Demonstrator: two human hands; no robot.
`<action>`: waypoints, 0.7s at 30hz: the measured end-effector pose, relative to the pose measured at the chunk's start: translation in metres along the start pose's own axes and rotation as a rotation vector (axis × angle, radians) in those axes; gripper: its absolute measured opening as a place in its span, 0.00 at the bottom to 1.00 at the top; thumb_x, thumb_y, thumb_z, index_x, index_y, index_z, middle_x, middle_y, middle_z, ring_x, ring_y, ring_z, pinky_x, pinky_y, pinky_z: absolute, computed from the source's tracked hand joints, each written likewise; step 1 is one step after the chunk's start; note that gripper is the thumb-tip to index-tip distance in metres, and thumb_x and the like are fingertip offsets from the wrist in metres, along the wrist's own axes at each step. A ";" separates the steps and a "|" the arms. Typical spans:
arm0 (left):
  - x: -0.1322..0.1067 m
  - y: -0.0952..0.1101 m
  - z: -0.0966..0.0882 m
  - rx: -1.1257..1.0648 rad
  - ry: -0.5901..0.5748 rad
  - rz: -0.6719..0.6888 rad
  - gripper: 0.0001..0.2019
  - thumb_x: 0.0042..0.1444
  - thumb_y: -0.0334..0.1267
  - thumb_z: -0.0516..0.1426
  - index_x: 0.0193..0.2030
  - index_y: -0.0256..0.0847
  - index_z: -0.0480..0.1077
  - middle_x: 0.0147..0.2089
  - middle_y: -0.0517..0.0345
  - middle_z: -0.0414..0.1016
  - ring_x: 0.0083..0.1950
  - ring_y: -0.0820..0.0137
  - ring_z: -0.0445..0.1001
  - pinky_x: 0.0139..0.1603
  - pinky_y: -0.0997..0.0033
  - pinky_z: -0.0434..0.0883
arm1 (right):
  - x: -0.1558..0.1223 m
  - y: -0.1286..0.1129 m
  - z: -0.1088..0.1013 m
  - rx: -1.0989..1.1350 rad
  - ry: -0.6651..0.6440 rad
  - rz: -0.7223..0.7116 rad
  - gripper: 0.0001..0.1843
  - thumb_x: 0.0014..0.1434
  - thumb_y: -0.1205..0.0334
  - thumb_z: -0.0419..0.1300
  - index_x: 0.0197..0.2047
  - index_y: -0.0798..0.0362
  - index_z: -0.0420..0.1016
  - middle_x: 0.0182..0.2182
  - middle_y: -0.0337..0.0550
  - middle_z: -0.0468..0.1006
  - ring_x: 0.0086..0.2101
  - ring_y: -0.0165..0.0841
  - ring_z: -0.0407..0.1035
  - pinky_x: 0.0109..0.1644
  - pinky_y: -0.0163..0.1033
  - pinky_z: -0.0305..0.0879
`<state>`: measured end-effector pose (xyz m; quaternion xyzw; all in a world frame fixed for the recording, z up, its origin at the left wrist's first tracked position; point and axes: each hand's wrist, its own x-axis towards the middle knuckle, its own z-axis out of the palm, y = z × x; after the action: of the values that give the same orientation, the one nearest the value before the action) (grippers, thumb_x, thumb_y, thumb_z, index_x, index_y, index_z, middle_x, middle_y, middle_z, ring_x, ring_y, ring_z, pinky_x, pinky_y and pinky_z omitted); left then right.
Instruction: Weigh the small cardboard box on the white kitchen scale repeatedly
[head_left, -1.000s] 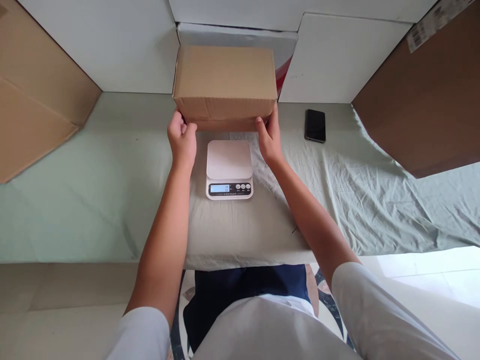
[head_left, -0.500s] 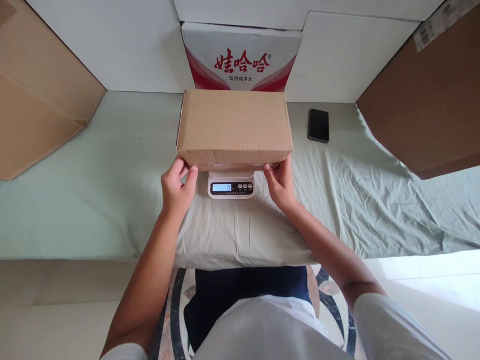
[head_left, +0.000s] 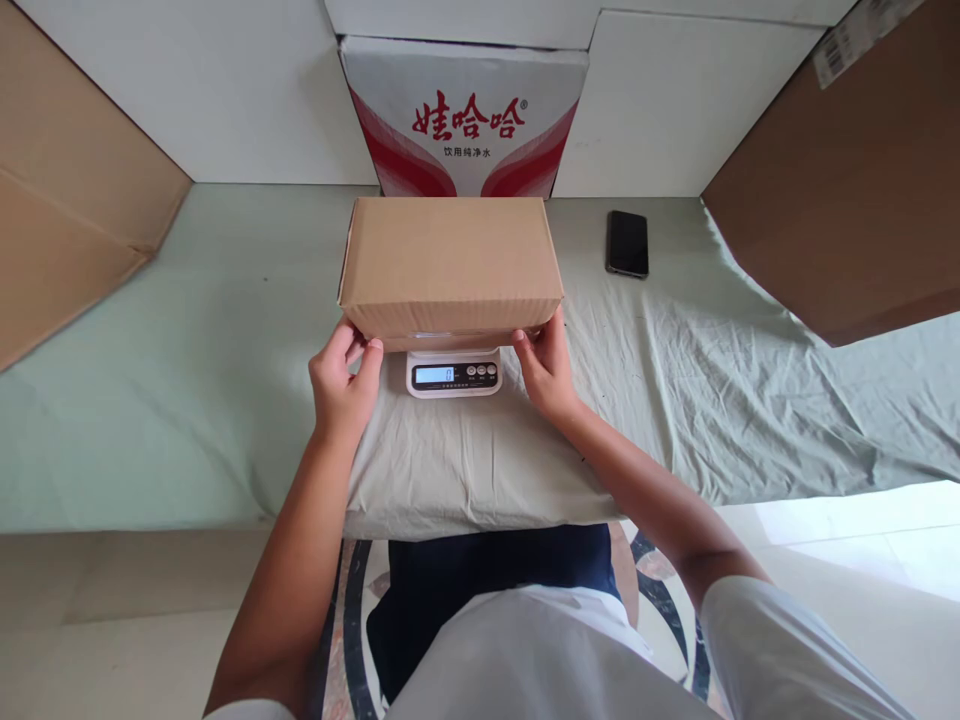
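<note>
A closed brown cardboard box (head_left: 451, 250) is held level between my two hands, over a small white digital scale (head_left: 454, 390). My left hand (head_left: 345, 375) grips its front left lower corner, thumb on the front face and fingers underneath. At the front right lower corner, my right hand (head_left: 546, 368) holds it the same way. The scale's lit display reads 0, with several buttons to its right. Its weighing plate is mostly hidden by the box, and I cannot tell whether the two touch.
A black phone (head_left: 628, 244) lies on the green cloth (head_left: 247, 400) to the right. Behind stands a white and red carton (head_left: 469, 75) with Chinese lettering against white panels. Large brown cardboard panels (head_left: 67, 190) flank the left side, and another cardboard panel (head_left: 847, 190) the right.
The box sits slightly lower and nearer to me, showing more of the red and white carton behind it. The whole view has shifted a little. The display still reads 0.
</note>
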<state>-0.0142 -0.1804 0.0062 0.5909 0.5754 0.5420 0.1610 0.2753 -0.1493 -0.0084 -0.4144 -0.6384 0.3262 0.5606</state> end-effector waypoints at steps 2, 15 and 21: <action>0.000 0.000 0.000 0.003 -0.006 -0.001 0.16 0.69 0.45 0.61 0.58 0.41 0.80 0.48 0.49 0.87 0.54 0.57 0.89 0.58 0.60 0.87 | 0.000 0.001 0.000 0.002 -0.005 -0.001 0.39 0.75 0.30 0.56 0.82 0.33 0.55 0.75 0.51 0.70 0.63 0.46 0.75 0.64 0.56 0.83; 0.001 0.008 0.002 -0.077 -0.002 -0.087 0.18 0.64 0.47 0.66 0.58 0.44 0.82 0.52 0.48 0.88 0.58 0.55 0.89 0.66 0.56 0.85 | 0.000 -0.007 -0.001 -0.016 0.014 0.072 0.45 0.73 0.26 0.55 0.85 0.32 0.52 0.73 0.48 0.73 0.61 0.46 0.75 0.69 0.57 0.79; 0.002 0.008 0.001 -0.077 0.004 -0.098 0.19 0.63 0.47 0.66 0.57 0.44 0.82 0.55 0.46 0.89 0.59 0.53 0.89 0.67 0.54 0.85 | -0.001 -0.010 -0.001 -0.016 0.019 0.060 0.42 0.73 0.27 0.56 0.82 0.34 0.57 0.73 0.50 0.72 0.63 0.47 0.73 0.70 0.58 0.78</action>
<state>-0.0096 -0.1806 0.0127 0.5542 0.5828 0.5565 0.2086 0.2750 -0.1546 -0.0003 -0.4407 -0.6231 0.3337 0.5532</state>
